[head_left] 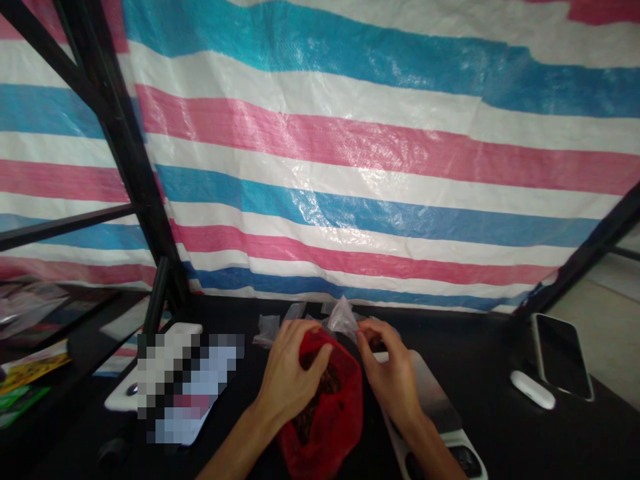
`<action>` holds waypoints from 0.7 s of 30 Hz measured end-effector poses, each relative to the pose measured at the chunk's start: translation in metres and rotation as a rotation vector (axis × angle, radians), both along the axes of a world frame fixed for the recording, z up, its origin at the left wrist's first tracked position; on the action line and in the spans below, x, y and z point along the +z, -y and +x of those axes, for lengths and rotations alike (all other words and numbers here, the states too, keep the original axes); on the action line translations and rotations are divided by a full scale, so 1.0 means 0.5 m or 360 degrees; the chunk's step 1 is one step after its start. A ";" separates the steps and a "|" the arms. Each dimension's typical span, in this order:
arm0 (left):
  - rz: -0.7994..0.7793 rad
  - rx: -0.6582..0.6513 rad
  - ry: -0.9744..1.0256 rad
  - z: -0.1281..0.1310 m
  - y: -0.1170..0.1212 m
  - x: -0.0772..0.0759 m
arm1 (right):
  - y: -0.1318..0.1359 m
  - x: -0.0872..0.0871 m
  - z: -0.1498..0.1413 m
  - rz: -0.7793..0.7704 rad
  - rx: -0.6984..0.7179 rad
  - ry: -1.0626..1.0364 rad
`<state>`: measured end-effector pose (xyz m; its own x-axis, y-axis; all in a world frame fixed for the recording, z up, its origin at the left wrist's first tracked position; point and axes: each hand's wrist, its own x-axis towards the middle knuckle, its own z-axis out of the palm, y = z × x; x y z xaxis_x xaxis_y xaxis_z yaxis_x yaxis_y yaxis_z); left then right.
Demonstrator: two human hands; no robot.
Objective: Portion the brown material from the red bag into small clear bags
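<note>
A red bag [346, 407] stands open on the black table, with loose brown bits [307, 417] inside that I cannot name. My left hand [290, 367] grips the bag's far left rim, its thumb over the opening and its fingers curled outside. To the right of the bag, my right hand [390, 367] pinches the edge of a crumpled clear plastic bag [343, 317], which sticks up behind the red bag. Under my right forearm lies a flat scale [435, 393] with a silver plate and a white body. The far fingertips of my left hand are hidden.
Small clear bags [269, 327] lie behind my hands. On the left are a white device [175, 328] and a partly blurred sheet [220, 363]. A phone [563, 357] and a white case [533, 389] lie right. A striped tarp [350, 153] and black frame bars [120, 147] enclose the table.
</note>
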<state>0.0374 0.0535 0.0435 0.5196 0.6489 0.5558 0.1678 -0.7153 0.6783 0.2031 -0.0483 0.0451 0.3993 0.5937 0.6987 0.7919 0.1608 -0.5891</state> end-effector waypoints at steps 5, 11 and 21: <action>-0.0594 -0.0426 0.0348 0.014 0.005 -0.008 | 0.004 -0.001 -0.048 -0.0285 0.0615 0.0089; -0.0917 -0.0203 0.0715 0.017 -0.017 0.011 | 0.019 0.012 -0.059 -0.0815 0.0638 0.0332; -0.0624 0.0727 0.0501 -0.112 0.133 0.006 | 0.020 0.015 -0.048 -0.1137 0.0432 0.0552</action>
<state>-0.0188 -0.0128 0.0468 -0.0028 0.9493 0.3145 0.1469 -0.3107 0.9391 0.1793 -0.0582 0.0525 0.0107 0.9846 0.1747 0.9346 0.0523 -0.3518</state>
